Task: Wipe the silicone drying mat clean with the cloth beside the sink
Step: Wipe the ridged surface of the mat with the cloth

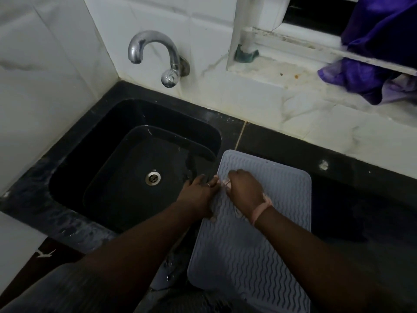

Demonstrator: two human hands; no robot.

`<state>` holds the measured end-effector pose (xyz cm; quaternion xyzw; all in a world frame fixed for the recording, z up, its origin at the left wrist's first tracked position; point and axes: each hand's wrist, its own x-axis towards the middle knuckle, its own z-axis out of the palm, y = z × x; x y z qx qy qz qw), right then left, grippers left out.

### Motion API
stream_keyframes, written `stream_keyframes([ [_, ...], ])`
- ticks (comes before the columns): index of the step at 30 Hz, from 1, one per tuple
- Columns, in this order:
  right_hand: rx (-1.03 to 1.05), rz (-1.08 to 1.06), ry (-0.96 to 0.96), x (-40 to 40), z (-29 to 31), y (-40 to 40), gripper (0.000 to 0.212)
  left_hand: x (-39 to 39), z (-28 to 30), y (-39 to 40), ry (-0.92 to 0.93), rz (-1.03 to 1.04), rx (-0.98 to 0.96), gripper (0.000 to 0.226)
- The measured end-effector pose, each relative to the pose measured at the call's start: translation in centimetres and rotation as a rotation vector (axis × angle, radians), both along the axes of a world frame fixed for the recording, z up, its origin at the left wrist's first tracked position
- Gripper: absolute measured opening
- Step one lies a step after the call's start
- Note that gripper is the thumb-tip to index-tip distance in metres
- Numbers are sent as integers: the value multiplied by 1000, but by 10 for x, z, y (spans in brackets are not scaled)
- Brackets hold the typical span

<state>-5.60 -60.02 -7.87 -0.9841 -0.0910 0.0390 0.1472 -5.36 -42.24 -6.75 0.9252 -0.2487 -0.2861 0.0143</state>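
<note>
Silicone drying mat (259, 222) is lying on the dark counter (361, 199) just right of the sink (135, 166), long axis running away from the body. Right hand (244, 190) is curling around a pale cloth (225, 183) (mostly hidden) on the mat's far half. Left hand (199, 195) is holding the mat's left edge; fingers' curl unclear. Unwiped length is lying nearer the body.

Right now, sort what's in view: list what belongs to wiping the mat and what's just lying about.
In the job:
silicone mat
pinkish cloth, mostly hidden
left hand at the mat's edge
right hand on the mat

Lying about:
sink
tap
purple fabric on the window ledge
</note>
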Motion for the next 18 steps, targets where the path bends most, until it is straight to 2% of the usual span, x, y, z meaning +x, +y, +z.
stream_keyframes([
  [6,-58,-46,-10,49,2,-10,19,2,4,-8,-34,-45,70,121],
  [9,10,-42,8,30,3,-5,22,-3,0,-13,-85,-58,97,117],
  [13,34,4,57,0,6,1,24,0,-6,-10,-63,-85,105,116],
  [18,1,-59,28,46,4,-9,19,3,-2,-13,-45,-96,118,117],
])
